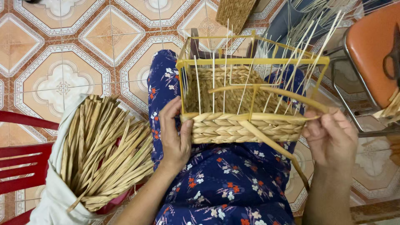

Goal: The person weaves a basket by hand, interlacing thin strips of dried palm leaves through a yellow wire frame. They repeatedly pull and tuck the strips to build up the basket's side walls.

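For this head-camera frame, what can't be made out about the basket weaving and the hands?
- Head view: the far wall of the half-woven straw basket on a yellow wire frame is screened by upright reeds.
- Right hand: its grip on the flat straw strand is hidden by its own fingers.
- Left hand: its palm is hidden against the basket.
- Orange chair seat: cut off by the right edge.
- Bundle of dried straw strips: its base is hidden in the white cloth.

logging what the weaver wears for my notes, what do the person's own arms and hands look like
Both forearms are bare, with no sleeves in view. The left hand and the right hand wear no gloves, and no rings, bracelets or watch show. Below them, the lap is covered in dark blue cloth with small white and red flowers.
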